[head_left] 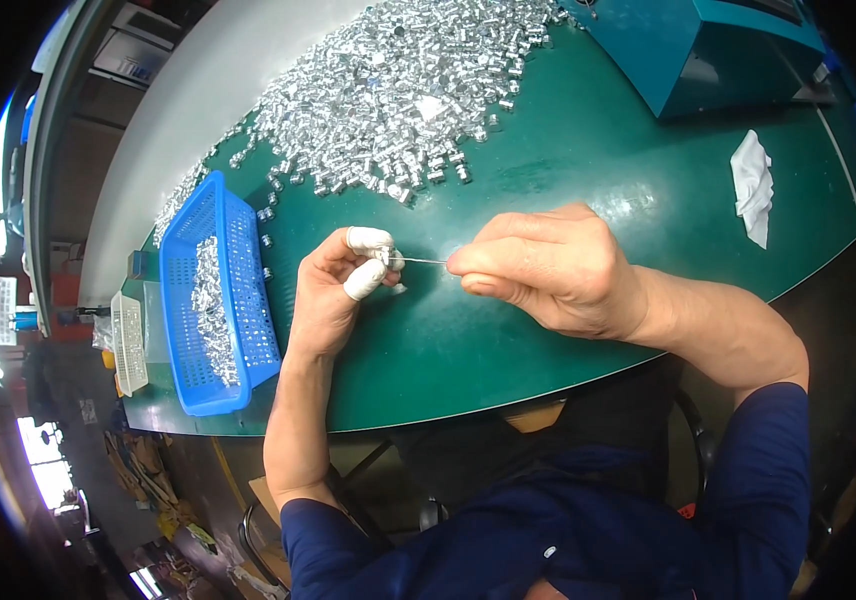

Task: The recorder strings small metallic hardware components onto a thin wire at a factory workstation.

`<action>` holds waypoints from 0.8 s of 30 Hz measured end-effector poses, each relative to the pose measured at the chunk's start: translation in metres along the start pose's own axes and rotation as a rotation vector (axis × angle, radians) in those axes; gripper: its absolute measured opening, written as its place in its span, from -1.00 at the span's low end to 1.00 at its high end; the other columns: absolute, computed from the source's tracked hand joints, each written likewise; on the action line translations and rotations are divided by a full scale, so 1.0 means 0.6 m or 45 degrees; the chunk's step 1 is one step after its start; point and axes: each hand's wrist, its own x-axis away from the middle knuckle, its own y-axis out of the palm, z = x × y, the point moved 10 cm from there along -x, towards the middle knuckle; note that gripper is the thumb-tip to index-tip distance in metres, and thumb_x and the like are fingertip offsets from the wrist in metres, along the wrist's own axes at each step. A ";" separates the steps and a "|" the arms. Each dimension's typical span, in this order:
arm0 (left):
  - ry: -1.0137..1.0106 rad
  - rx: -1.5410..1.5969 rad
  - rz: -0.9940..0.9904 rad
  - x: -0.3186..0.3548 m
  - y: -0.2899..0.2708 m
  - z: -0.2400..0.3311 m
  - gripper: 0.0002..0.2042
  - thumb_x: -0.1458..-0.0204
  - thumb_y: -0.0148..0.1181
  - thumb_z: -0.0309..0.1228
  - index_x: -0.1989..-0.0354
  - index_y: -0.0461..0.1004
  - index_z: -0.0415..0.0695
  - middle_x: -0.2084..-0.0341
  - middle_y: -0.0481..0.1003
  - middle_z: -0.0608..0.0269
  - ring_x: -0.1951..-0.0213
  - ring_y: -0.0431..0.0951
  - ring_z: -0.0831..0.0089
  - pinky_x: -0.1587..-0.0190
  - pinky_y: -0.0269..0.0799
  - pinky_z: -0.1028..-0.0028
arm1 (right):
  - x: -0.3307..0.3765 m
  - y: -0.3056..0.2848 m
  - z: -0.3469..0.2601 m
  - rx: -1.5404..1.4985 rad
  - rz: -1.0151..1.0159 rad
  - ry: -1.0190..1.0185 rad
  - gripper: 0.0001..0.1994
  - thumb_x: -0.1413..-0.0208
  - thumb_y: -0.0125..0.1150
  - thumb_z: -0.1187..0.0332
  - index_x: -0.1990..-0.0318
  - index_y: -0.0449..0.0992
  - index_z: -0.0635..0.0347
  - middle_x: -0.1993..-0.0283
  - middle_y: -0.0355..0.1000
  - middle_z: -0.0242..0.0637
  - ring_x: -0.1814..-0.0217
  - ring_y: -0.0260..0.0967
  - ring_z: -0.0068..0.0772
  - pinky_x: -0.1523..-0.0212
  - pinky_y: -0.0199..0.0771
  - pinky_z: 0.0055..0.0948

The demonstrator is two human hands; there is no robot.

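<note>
**Threading small metal pieces at the near edge**

The left hand (333, 290), fingertips capped in white cots, is pinching a small silver piece (395, 262) while the right hand (548, 270) is pinching a thin wire (423, 261) aimed at it, just above the green surface (548, 160) near its near edge. Looks like threading; next calls for steady alignment. The silver heap (398, 90) is lying at the far edge, the blue basket (218, 300) at the left.

thin metal wire (426, 261) | level above green table; small silver part (394, 261) | on its left end
</note>
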 end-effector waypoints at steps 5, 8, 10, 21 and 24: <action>-0.003 0.059 -0.015 0.000 0.003 -0.003 -0.78 -0.11 0.31 -0.49 0.07 0.55 -0.21 0.29 0.59 0.17 0.28 0.59 0.46 0.17 0.57 0.41 | -0.001 0.000 -0.003 0.015 0.016 -0.018 -0.81 -0.08 0.39 0.48 0.16 0.59 0.33 0.35 0.57 -0.17 0.43 0.57 -0.25 0.51 0.52 -0.44; -0.004 0.048 -0.006 0.000 0.000 -0.005 -0.78 -0.11 0.31 -0.48 0.07 0.55 -0.21 0.28 0.60 0.17 0.28 0.59 0.46 0.17 0.57 0.42 | -0.001 -0.001 -0.004 0.010 0.021 -0.030 -0.81 -0.08 0.39 0.48 0.16 0.59 0.33 0.35 0.57 -0.17 0.44 0.56 -0.25 0.52 0.51 -0.44; 0.005 0.074 -0.007 0.000 0.000 -0.004 -0.78 -0.11 0.31 -0.49 0.08 0.55 -0.22 0.29 0.60 0.18 0.29 0.59 0.47 0.16 0.56 0.44 | -0.001 -0.002 -0.006 -0.001 0.032 -0.046 -0.81 -0.07 0.39 0.48 0.16 0.59 0.33 0.35 0.57 -0.17 0.45 0.55 -0.25 0.53 0.51 -0.44; -0.023 0.031 0.000 0.001 0.005 -0.004 -0.81 -0.11 0.30 -0.50 0.11 0.56 -0.22 0.30 0.61 0.18 0.28 0.60 0.46 0.15 0.57 0.42 | 0.004 0.009 -0.004 0.059 0.000 -0.046 -0.79 -0.04 0.41 0.48 0.18 0.59 0.32 0.35 0.56 -0.17 0.46 0.54 -0.27 0.53 0.51 -0.44; -0.014 -0.009 -0.009 0.001 0.009 -0.002 -0.81 -0.11 0.30 -0.51 0.11 0.56 -0.23 0.29 0.61 0.18 0.27 0.60 0.46 0.14 0.57 0.41 | 0.003 0.010 -0.005 0.071 -0.005 -0.047 -0.79 -0.03 0.41 0.48 0.18 0.59 0.32 0.35 0.57 -0.18 0.45 0.54 -0.27 0.53 0.52 -0.42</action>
